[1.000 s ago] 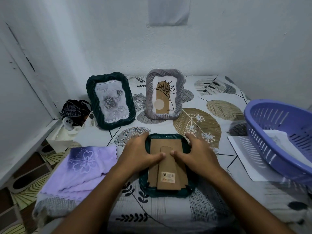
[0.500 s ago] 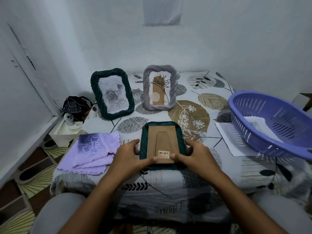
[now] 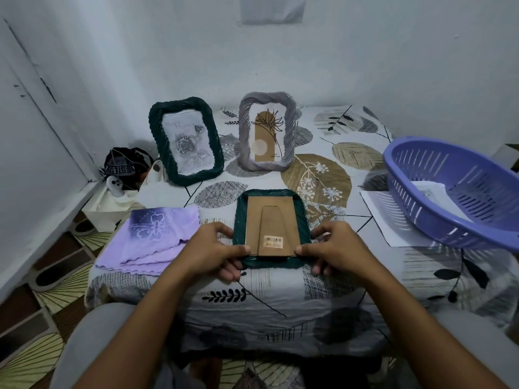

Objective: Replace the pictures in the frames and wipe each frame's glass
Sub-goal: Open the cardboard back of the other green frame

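On the left we see our folded lilac cloth with a flower print [image 3: 156,239] lying on the leaf-patterned tablecloth [image 3: 323,279], close to the table's left edge. Just right of it, our left hand [image 3: 212,249] curls around the near left corner of the dark green woven picture frame lying face down [image 3: 270,226], thumb on its brown cardboard backing [image 3: 271,217], fingers tucked underneath. Our right hand [image 3: 335,249] grips the near right corner the same way. The frame sits near the table's front edge. Behind it stand a dark green woven frame with a rose drawing [image 3: 186,141] and a grey woven frame with a plant print [image 3: 266,131], with bare cloth between them and us. Far right, a purple slotted plastic basket [image 3: 460,192] rests on a white paper sheet [image 3: 387,220], well apart from our hands.
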